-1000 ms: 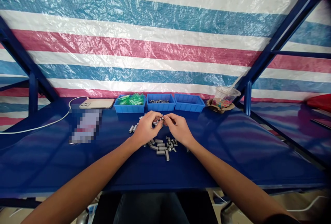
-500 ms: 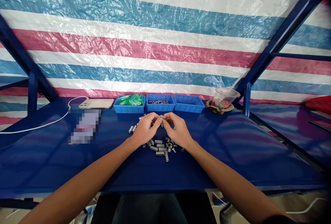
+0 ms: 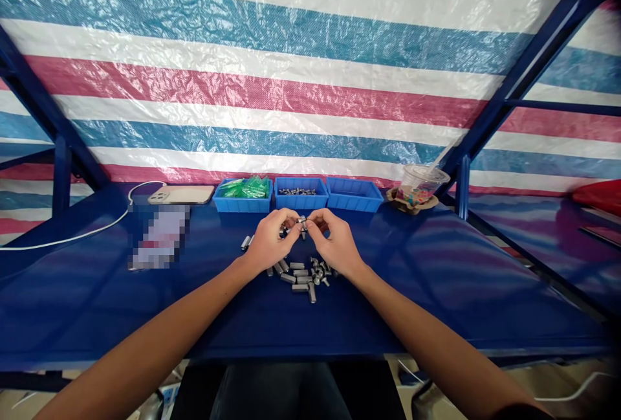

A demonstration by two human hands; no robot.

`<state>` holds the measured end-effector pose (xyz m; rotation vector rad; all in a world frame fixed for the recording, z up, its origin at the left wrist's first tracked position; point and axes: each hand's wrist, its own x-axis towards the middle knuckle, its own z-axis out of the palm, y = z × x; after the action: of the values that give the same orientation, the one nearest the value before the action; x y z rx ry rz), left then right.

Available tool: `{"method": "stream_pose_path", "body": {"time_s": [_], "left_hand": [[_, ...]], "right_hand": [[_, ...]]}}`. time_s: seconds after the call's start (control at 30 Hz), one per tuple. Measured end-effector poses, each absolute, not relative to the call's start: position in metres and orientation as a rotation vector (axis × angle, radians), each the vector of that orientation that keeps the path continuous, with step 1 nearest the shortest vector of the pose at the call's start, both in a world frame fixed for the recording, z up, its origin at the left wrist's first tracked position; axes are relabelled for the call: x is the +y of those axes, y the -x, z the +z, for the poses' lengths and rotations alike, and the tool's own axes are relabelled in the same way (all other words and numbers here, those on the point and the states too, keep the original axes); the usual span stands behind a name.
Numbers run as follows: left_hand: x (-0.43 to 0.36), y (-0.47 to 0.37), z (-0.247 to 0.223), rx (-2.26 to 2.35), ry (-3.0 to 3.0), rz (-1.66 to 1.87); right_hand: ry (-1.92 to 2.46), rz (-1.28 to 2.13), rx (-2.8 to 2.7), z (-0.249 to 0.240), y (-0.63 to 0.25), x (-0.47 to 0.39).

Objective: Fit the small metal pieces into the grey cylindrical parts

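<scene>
My left hand (image 3: pixel 274 236) and my right hand (image 3: pixel 334 237) meet above the blue table, thumbs and fingers pinched around a small metal part (image 3: pixel 303 220) between them. Its exact shape is too small to tell, and both hands touch it. Below the hands lie several silvery metal cylinders (image 3: pixel 301 280). A small heap of metal screws (image 3: pixel 320 271) sits beside them, nearer my right hand. More cylinders (image 3: pixel 246 243) lie left of my left hand, partly hidden by it.
Along the back stand a blue bin (image 3: pixel 242 205) with green packets, a blue bin (image 3: pixel 301 201) with small metal pieces and another blue bin (image 3: pixel 354 200). A plastic cup (image 3: pixel 418 188) stands right; a phone (image 3: pixel 187 195) and cable lie left.
Both hands have shifted slightly apart at the fingertips, and more of the small metal part shows between them. The parts on the table lie as before.
</scene>
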<state>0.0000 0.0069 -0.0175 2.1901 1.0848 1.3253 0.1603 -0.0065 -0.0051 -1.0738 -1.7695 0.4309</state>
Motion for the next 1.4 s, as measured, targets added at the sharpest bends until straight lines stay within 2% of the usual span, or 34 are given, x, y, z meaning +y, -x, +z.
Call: {"method": "stream_pose_path", "body": {"time_s": [0.73, 1.03, 1.3, 1.4], "left_hand": [[0.0029, -0.0064, -0.0146, 0.942, -1.798, 1.149], [0.0034, -0.0049, -0.0168, 0.945, -1.846, 1.156], [0.0022, -0.0026, -0.0176, 1.020, -2.290, 1.312], [0.0022, -0.0027, -0.0165, 1.036, -2.245, 1.308]], "right_hand": [[0.911, 0.266, -1.960, -0.0093, -0.1656, -0.0046], [0.966, 0.268, -1.974, -0.0059, -0.1645, -0.0077], [1.078, 0.386, -1.882, -0.0057, -0.1634, -0.0057], [1.060, 0.394, -1.920, -0.0061, -0.1619, -0.0068]]}}
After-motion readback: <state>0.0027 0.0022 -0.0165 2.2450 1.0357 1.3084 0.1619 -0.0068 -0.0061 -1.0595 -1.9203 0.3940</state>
